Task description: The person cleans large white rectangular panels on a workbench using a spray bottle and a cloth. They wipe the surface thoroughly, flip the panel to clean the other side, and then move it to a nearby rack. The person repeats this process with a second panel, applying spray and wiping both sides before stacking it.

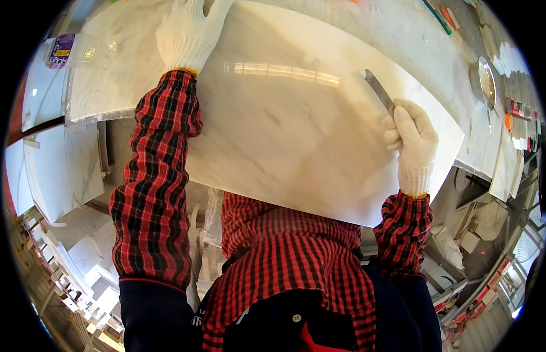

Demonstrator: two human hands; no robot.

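Observation:
A polished white marble slab (284, 135) with faint grey-brown veining lies before me, its near edge close to my checked apron. My right hand (412, 138), in a white knit glove, is closed around a narrow flat metal scraper (378, 91). The scraper's grey blade points up and left over the slab's right part; its grip is hidden in my fingers. On the far left part of the slab lies my left hand (190, 35), also gloved, with fingers spread and the tips cut off by the picture's upper edge.
Under the slab is a larger pale marble worktop (111, 88). A clear plastic bottle with a purple label (61, 51) lies at the left. At the right are a metal bowl (483, 83) and several small tools. A green stick (438, 16) lies at the far right.

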